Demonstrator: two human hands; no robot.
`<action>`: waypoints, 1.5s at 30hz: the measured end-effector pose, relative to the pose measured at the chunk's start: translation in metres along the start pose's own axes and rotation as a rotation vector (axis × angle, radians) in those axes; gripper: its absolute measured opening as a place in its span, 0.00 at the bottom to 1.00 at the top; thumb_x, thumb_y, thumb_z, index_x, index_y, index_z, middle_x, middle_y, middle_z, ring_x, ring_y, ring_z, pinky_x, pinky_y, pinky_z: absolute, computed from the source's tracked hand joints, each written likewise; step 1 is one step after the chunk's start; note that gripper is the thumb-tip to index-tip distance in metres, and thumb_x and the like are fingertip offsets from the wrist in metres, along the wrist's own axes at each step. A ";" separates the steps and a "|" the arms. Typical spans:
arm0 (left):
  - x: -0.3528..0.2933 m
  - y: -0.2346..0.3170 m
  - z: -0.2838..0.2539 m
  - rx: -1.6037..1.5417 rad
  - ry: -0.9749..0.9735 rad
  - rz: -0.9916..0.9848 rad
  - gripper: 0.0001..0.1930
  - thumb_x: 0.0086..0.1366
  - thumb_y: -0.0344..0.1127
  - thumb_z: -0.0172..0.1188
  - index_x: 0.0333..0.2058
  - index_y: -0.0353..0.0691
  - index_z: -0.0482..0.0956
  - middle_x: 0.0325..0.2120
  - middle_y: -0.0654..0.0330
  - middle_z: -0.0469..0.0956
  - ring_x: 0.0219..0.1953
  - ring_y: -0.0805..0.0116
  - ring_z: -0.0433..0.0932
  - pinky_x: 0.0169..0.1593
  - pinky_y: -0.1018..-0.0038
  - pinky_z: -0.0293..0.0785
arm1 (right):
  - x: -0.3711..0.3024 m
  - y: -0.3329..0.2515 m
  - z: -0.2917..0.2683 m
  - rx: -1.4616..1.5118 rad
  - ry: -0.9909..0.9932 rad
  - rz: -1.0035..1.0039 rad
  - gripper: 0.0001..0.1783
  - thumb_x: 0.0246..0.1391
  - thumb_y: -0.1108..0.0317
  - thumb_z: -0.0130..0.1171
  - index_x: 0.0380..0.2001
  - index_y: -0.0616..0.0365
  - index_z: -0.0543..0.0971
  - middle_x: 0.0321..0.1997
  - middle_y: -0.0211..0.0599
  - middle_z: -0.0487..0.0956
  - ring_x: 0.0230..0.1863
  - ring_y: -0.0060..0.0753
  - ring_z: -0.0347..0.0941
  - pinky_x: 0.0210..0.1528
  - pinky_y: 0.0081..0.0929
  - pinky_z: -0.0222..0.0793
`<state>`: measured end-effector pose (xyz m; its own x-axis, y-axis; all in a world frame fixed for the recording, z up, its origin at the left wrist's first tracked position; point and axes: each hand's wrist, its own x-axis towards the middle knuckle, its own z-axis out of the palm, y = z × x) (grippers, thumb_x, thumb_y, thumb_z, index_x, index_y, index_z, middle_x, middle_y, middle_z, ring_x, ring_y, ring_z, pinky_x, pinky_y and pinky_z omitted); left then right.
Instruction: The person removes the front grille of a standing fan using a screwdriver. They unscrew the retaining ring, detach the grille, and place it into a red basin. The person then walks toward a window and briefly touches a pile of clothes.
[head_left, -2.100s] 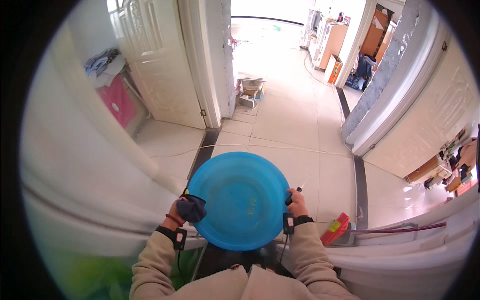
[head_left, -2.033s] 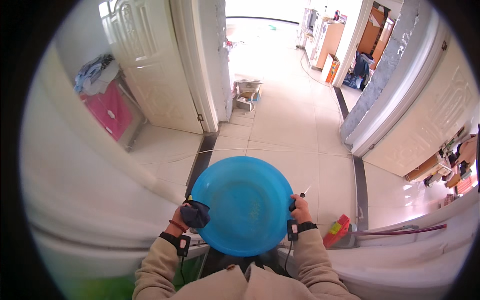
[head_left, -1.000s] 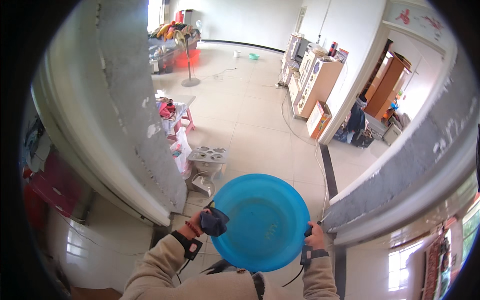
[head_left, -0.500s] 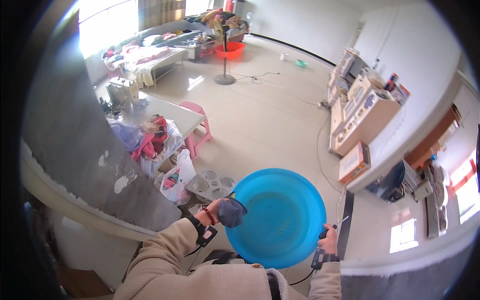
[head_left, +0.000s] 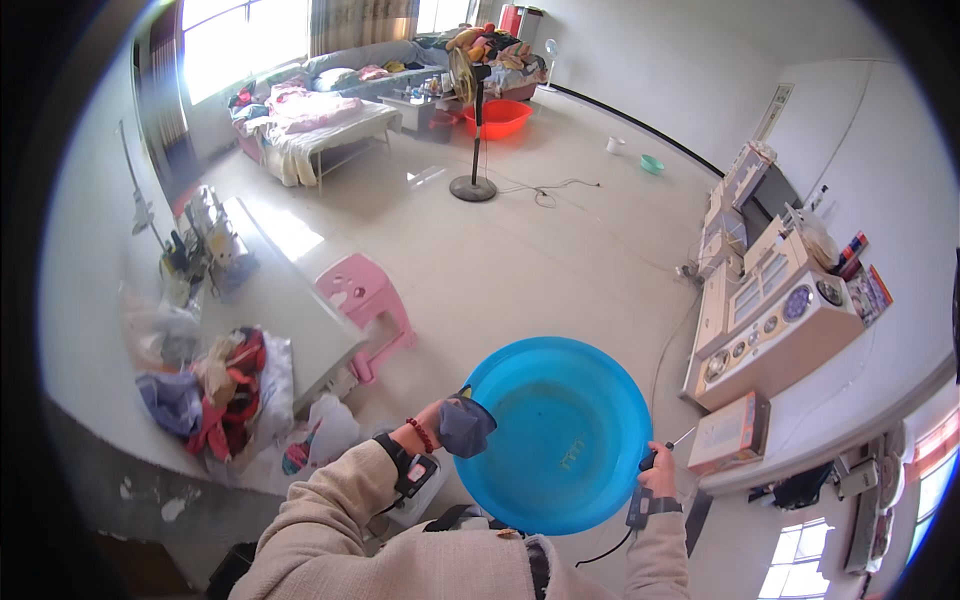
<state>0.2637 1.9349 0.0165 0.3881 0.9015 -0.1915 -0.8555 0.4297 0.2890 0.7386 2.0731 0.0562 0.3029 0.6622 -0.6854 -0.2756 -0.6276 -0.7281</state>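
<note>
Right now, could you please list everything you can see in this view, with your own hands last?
Basin: one, blue, round, held in front of the body.
Cloth: one, dark blue-grey, at the basin's left rim, in the left hand.
Stool: one, pink, on the floor beside the table.
Table: one, white, left, with a clothes heap.
Standing fan: one, dark, mid-floor.
Tub: one, red, behind the fan.
Bed: one, pink bedding, by the window.
Cabinet: one, beige, right wall.
Left hand: grips cloth and rim.
Right hand: grips the right rim and a thin dark tool.
</note>
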 end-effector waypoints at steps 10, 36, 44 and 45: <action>0.206 0.218 -0.027 0.069 0.271 0.150 0.09 0.69 0.34 0.51 0.40 0.36 0.77 0.38 0.54 0.81 0.40 0.60 0.81 0.47 0.62 0.79 | 0.182 -0.170 0.280 -0.224 -0.201 -0.140 0.19 0.46 0.70 0.65 0.44 0.59 0.76 0.39 0.35 0.74 0.37 0.31 0.69 0.38 0.30 0.69; 0.525 0.850 -0.205 -0.082 0.508 0.245 0.09 0.69 0.36 0.50 0.35 0.40 0.78 0.32 0.59 0.81 0.35 0.63 0.81 0.43 0.66 0.79 | 0.530 -0.307 1.035 -0.191 -0.160 0.193 0.16 0.47 0.58 0.66 0.34 0.54 0.75 0.37 0.34 0.75 0.37 0.36 0.68 0.44 0.36 0.67; 0.602 0.990 -0.298 -0.042 0.792 0.292 0.05 0.68 0.35 0.52 0.32 0.46 0.76 0.29 0.62 0.78 0.32 0.66 0.78 0.41 0.68 0.77 | 0.623 -0.311 1.224 -0.108 -0.190 0.144 0.20 0.48 0.61 0.64 0.44 0.58 0.78 0.45 0.40 0.76 0.45 0.41 0.71 0.48 0.39 0.68; 0.611 1.006 -0.313 -0.085 0.808 0.286 0.05 0.68 0.34 0.52 0.33 0.45 0.76 0.30 0.62 0.78 0.33 0.66 0.78 0.41 0.68 0.77 | 0.631 -0.313 1.244 -0.077 -0.214 0.134 0.21 0.48 0.62 0.63 0.46 0.58 0.79 0.49 0.41 0.77 0.48 0.41 0.71 0.51 0.38 0.68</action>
<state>-0.4673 2.9021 -0.1033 -0.1818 0.6475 -0.7400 -0.9185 0.1570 0.3630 -0.1185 3.1971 -0.1577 0.0664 0.6371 -0.7679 -0.2272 -0.7397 -0.6334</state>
